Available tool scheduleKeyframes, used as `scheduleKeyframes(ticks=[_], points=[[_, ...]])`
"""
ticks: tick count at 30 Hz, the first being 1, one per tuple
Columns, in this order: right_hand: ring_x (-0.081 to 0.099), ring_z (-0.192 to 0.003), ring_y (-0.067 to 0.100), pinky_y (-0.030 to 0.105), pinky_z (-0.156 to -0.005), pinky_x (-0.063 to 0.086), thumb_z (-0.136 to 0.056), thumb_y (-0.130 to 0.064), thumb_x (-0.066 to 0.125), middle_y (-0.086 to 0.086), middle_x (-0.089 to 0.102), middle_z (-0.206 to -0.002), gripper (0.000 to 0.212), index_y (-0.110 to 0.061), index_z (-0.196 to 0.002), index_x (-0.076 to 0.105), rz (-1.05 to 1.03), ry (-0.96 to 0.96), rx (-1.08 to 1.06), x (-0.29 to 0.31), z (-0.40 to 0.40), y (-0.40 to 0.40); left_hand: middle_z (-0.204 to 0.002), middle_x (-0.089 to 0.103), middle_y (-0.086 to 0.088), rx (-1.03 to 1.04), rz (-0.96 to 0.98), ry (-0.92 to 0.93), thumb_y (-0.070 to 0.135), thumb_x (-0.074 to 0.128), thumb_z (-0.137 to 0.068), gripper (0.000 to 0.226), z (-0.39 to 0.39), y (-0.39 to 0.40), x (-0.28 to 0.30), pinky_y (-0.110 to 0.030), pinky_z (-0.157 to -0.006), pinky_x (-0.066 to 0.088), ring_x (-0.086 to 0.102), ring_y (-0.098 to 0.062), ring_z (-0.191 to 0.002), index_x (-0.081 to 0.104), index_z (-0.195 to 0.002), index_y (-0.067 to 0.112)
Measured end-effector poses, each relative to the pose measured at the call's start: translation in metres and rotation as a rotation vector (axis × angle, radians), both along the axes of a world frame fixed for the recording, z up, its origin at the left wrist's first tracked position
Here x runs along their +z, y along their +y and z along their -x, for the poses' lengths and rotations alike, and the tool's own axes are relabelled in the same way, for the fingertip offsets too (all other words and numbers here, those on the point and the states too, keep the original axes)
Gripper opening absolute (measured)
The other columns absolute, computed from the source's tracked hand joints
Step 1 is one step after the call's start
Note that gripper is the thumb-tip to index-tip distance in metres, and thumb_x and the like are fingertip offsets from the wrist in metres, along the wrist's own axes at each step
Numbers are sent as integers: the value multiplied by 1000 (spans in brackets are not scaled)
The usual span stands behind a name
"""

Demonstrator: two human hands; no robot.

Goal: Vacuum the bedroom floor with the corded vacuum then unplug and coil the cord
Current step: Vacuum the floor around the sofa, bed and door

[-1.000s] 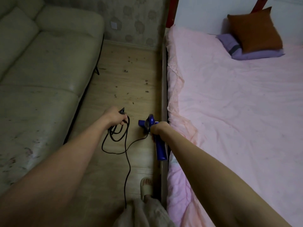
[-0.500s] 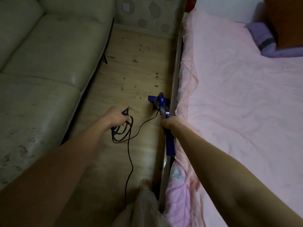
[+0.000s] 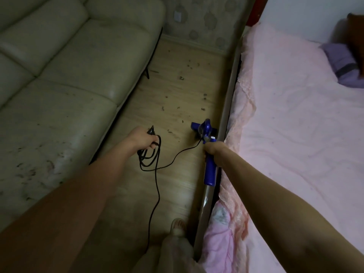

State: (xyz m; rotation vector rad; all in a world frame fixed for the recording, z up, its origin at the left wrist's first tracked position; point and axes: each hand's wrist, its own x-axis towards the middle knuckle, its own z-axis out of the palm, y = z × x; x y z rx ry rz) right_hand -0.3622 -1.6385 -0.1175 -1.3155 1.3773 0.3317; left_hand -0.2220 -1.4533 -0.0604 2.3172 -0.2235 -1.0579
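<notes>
Trouble could be caused by the slack black cord [image 3: 157, 186] being caught under the blue stick vacuum [image 3: 204, 133], held beside the pink-sheeted bed [image 3: 295, 134] by the right hand [image 3: 211, 149] clasping its handle, while cord loops are gripped by the outstretched left hand [image 3: 142, 139].

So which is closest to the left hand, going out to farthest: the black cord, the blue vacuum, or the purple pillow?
From the left hand, in the head view:
1. The black cord, gripped in that hand as loops.
2. The blue vacuum, on the floor to the right, beside the bed frame.
3. The purple pillow, far right at the head of the bed.
</notes>
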Motion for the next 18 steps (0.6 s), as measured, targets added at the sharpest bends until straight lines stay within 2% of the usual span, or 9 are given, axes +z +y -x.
scheduleKeyframes(ticks=[3, 7, 11, 16, 18], points=[[56, -53, 24, 24, -38, 46, -78, 5, 54, 14, 58, -74, 47, 4, -125, 53, -7, 11, 11, 2, -2, 25, -64, 61, -1, -7, 9, -17, 18, 54, -95, 24, 2, 16, 9, -23, -57, 41, 50, -11, -55, 63, -73, 14], [56, -53, 22, 23, -37, 47, -80, 3, 55, 13, 58, -74, 49, 1, -128, 50, -40, 12, 27, 13, 16, 65, -63, 62, 0, -28, 34, -53, 18, 54, -95, 25, 13, 42, 27, -23, -57, 41, 48, -11, -52, 63, -73, 13], [55, -45, 21, 22, -37, 46, -80, 7, 52, 12, 54, -70, 50, 3, -130, 47, -71, -17, 19, 35, 34, 116, -63, 60, -1, -32, 74, -83, 17, 53, -96, 25, 26, 79, 50, -21, -55, 39, 46, -11, -53, 61, -73, 13], [53, -58, 19, 29, -46, 46, -81, 8, 51, 11, 54, -75, 48, 2, -128, 44, -110, -28, 96, 59, 55, 187, -62, 59, -1, -44, 91, -100, 15, 52, -96, 26, 43, 129, 63, -18, -50, 37, 45, -9, -50, 59, -71, 13], [53, -61, 18, 28, -52, 46, -84, 7, 52, 12, 55, -79, 45, 1, -127, 40, -129, -44, 113, 67, 65, 216, -62, 59, -2, -49, 103, -110, 14, 53, -96, 26, 53, 148, 68, -17, -48, 37, 45, -9, -48, 58, -71, 13]])
